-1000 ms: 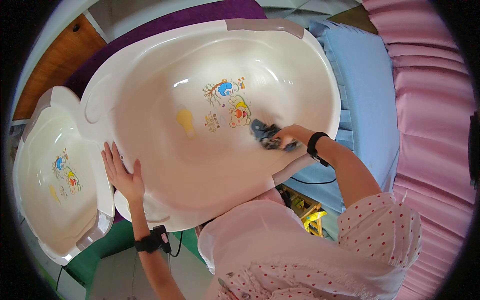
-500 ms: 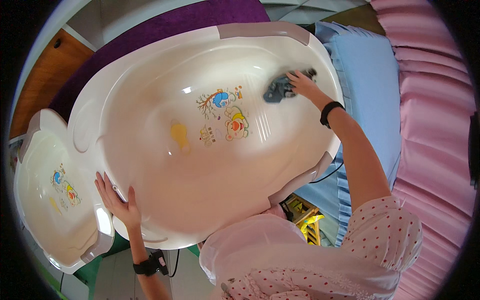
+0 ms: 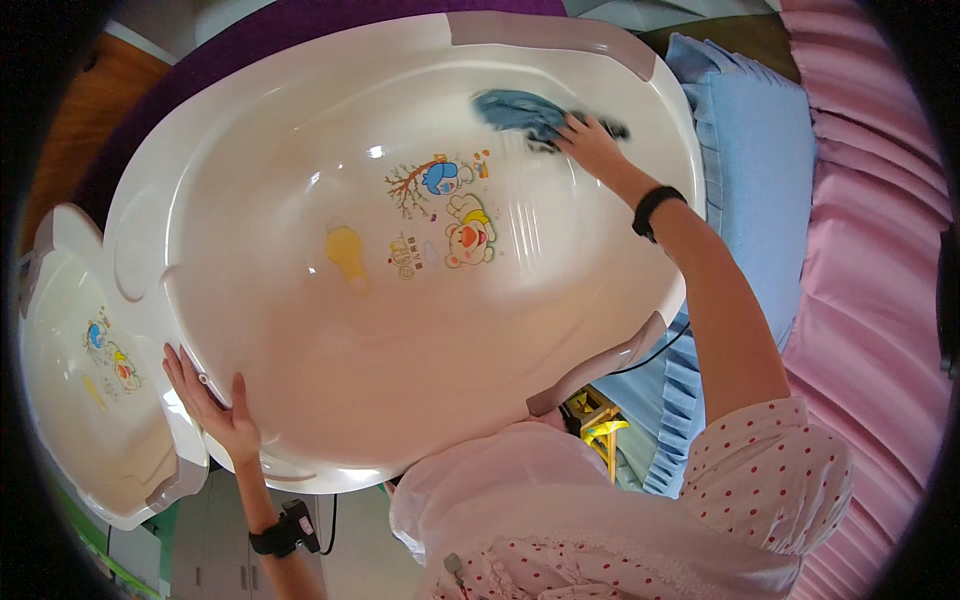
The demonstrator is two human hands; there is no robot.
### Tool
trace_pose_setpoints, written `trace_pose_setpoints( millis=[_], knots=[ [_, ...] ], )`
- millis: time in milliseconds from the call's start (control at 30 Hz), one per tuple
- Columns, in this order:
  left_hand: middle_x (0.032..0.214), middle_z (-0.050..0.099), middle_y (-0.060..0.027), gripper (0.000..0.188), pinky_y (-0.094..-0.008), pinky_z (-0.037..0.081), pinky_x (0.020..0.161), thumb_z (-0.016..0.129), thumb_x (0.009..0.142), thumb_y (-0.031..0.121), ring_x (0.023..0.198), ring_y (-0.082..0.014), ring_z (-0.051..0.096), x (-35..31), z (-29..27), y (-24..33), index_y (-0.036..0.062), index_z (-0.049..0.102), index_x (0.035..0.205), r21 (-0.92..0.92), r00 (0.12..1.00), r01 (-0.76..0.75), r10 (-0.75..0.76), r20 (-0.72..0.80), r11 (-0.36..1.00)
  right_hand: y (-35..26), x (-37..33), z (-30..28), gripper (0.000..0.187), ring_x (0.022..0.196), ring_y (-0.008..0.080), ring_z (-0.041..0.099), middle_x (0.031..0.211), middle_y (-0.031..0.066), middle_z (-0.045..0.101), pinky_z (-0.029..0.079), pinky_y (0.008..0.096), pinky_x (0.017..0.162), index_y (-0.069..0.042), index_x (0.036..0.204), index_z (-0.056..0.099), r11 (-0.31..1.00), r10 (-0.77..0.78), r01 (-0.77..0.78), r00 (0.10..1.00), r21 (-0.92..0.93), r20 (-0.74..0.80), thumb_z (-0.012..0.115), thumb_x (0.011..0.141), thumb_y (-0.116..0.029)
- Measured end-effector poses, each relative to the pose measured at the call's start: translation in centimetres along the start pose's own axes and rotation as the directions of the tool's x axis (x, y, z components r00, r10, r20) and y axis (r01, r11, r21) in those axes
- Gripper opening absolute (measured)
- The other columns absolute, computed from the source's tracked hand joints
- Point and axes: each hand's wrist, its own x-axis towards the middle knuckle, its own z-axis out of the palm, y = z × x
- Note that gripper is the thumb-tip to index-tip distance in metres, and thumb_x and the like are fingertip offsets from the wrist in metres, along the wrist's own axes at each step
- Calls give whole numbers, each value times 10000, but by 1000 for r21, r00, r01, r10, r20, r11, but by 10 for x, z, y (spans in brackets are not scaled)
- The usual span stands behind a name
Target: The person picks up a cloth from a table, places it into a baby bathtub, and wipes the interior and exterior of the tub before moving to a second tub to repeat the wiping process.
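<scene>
A large white baby bathtub (image 3: 380,390) lies in front of me, with cartoon stickers on its inner floor. At the tub's far right inner slope, my right hand (image 3: 598,150) is closed on a dark blue-grey cloth (image 3: 518,110). The cloth spreads leftward from my fingers against the wall and is slightly blurred. My left hand (image 3: 215,408) rests on the tub's near left rim, its fingers stretched over the edge and the thumb apart on the inner side.
A second, similar tub (image 3: 90,440) stands at the left. To the right are a blue ruffled cushion (image 3: 755,150) and pink draped fabric (image 3: 870,250). Purple cloth (image 3: 150,130) lies beyond the tub. A yellow wooden frame (image 3: 600,428) shows below its near right edge.
My right hand has moved the cloth up and to the left along the tub's far wall, and the cloth is more spread out. My left hand stays on the rim.
</scene>
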Motion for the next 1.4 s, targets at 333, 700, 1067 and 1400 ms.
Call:
trace_pose_setpoints(
  millis=[333,700,1067,1400],
  knots=[
    [1350,308,-163,592,-481,170,1019,552,727,184,1250,-386,246,1,2,1,30,368,1269,18,999,-18,18,-46,1000,-136,-99,10,578,1067,276,478,1130,137,537,410,391,839,-199,1229,464,511,-586,25,742,859,327,611,671,-228],
    [1351,311,-159,590,-476,188,1006,547,722,184,1250,-387,245,1,0,1,35,372,1265,74,999,-16,19,-49,997,-227,-14,-185,597,1164,253,352,1281,57,417,325,378,924,-224,1238,457,-321,-575,104,768,941,-281,626,671,-137],
    [1351,310,-162,572,-472,166,1023,554,747,158,1256,-378,238,-1,-1,-1,24,363,1268,62,999,-11,14,-40,998,-77,60,-66,354,1168,219,357,1237,-77,427,353,376,875,-266,1073,555,845,-528,513,761,-149,-376,585,722,-234],
    [1362,287,-161,602,-475,172,1019,547,752,163,1259,-383,224,0,3,0,27,318,1292,111,999,-45,44,8,993,33,-69,16,150,1079,281,365,1038,9,503,336,486,804,-154,794,667,998,51,-58,977,-28,-209,571,705,-226]
  ],
)
